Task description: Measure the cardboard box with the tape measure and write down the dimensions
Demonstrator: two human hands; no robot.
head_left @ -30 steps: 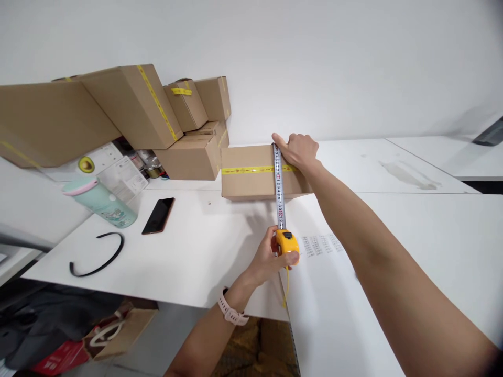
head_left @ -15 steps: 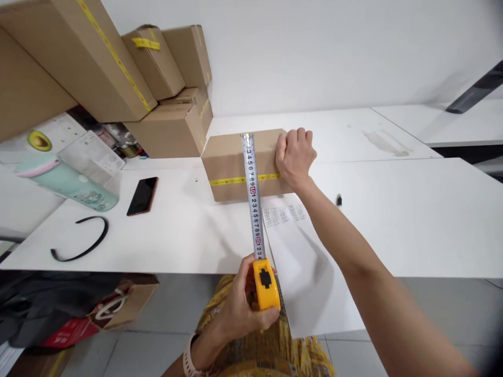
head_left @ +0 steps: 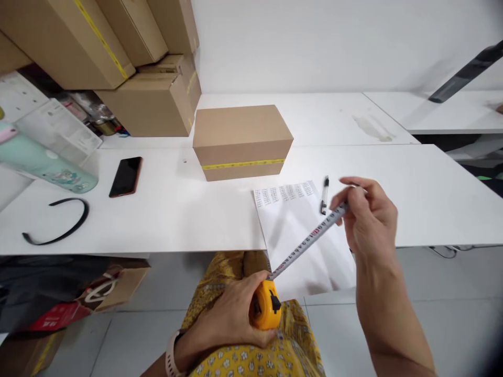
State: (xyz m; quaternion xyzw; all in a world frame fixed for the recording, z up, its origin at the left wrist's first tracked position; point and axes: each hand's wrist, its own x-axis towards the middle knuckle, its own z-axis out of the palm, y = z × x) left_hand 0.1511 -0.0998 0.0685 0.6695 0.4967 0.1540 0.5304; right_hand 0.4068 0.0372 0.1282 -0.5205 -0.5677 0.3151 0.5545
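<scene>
My left hand (head_left: 239,309) is closed around the yellow case of a tape measure (head_left: 271,306), low in front of my lap. From the case the silver blade runs up and to the right, over a sheet of paper (head_left: 291,225) printed along its top. My right hand (head_left: 369,214) pinches the far end of that blade, its fingers partly blurred. A closed cardboard box (head_left: 243,141) with a yellow tape strip stands on the white table, apart from both hands. Just left of my right hand lies a pen (head_left: 325,195).
Stacked cardboard boxes (head_left: 149,104) stand at the back left. A phone (head_left: 126,177), a mint bottle (head_left: 51,162) and a black curved band (head_left: 58,222) lie on the left of the table (head_left: 188,220). A paper bag (head_left: 126,293) sits below.
My right hand has left the box and moved right and toward me, now holding the blade's end. The tape has come off the box and slants over the paper. The view has shifted.
</scene>
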